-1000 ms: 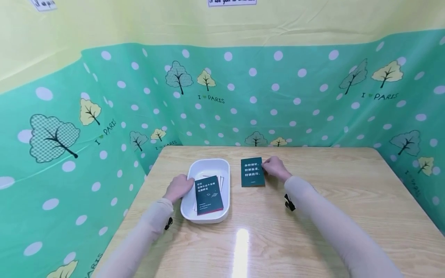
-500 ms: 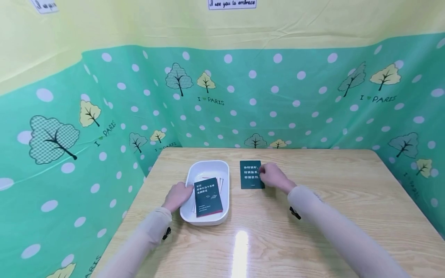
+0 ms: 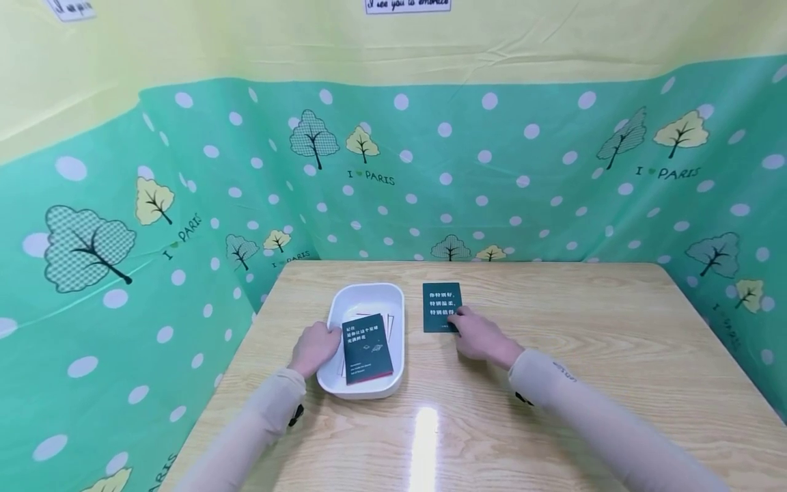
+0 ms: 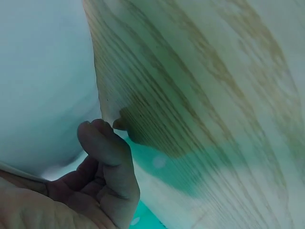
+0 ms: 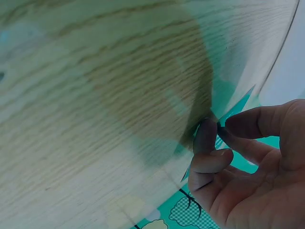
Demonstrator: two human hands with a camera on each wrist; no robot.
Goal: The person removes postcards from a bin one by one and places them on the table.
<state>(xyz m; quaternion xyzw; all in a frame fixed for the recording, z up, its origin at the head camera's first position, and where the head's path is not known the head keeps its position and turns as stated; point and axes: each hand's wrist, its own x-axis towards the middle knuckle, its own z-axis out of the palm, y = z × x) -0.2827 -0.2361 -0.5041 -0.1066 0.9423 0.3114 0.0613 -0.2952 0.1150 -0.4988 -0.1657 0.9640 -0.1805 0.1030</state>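
In the head view, a white plastic tray (image 3: 397, 342) stands on the table, left of the middle. Inside it, a dark green card (image 3: 367, 348) with white print and a red lower edge lies over several pale cards (image 3: 391, 324). My left hand (image 3: 315, 347) grips the tray's left rim; in the left wrist view its thumb (image 4: 107, 145) is bent close against the white wall. Right of the tray is another dark green card (image 3: 440, 307) with white lettering. My right hand (image 3: 481, 335) pinches its lower right edge, seen nearly edge-on in the right wrist view between thumb (image 5: 257, 121) and fingers.
The wooden table (image 3: 578, 307) extends right and toward me, with a bright light reflection near its front. A green and yellow curtain (image 3: 529, 164) printed with dots and trees hangs behind the table and along its sides.
My right hand has slid from the right side of the card down to its lower right corner. The left hand stays at the tray rim, and the tray is essentially where it was.
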